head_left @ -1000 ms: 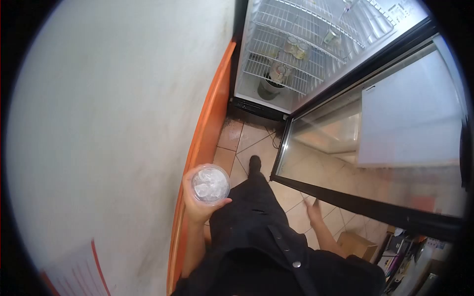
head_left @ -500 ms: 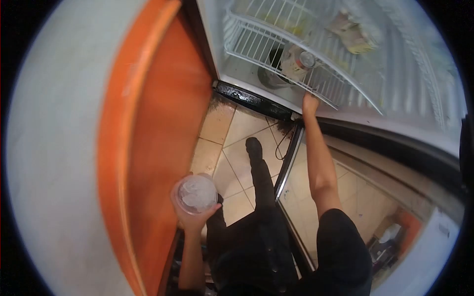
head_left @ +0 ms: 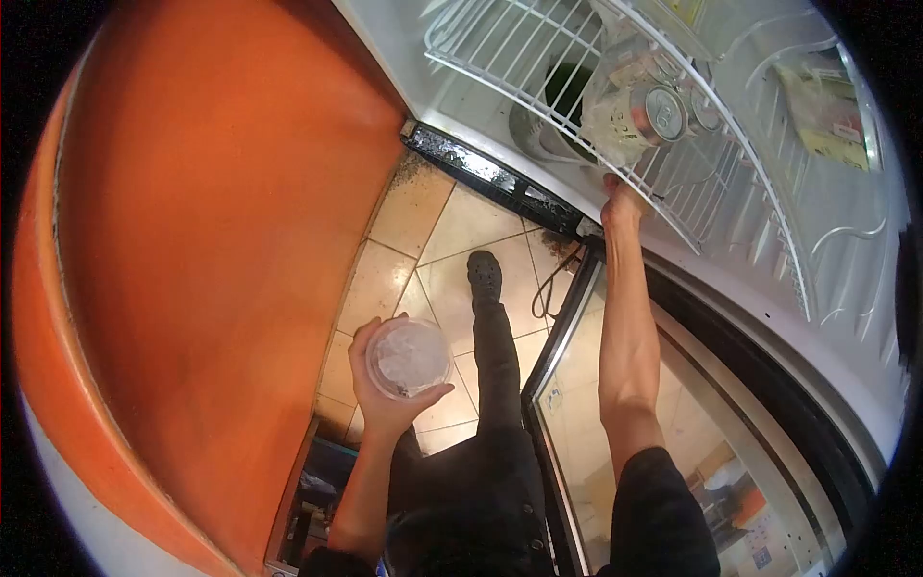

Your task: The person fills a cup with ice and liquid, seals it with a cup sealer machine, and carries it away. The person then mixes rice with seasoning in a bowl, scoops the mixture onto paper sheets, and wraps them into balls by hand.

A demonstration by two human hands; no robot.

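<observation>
My left hand point(head_left: 383, 412) is wrapped round a clear plastic cup point(head_left: 411, 360) of what looks like ice, held upright above the tiled floor. Inside the open fridge, my right hand point(head_left: 623, 204) reaches in below the front edge of a white wire shelf point(head_left: 519, 88). Its fingers are mostly hidden by the shelf edge, so I cannot tell what they touch. Several drink cans point(head_left: 661, 115) in clear plastic wrap sit close above that hand. A clear container point(head_left: 535, 133) with something dark green stands on the fridge floor, partly behind the shelf wires.
An orange counter or panel point(head_left: 212, 231) rises along the left. The glass fridge door point(head_left: 577, 404) is swung open at the right beside my arm. A yellowish packet point(head_left: 829, 120) lies at the upper right of the fridge. A loose cord point(head_left: 548, 288) lies on the floor.
The view has shifted closer to the fridge, and the cans appear larger. My right hand is still under the shelf edge. The cup stays in my left hand, slightly further right and higher in view.
</observation>
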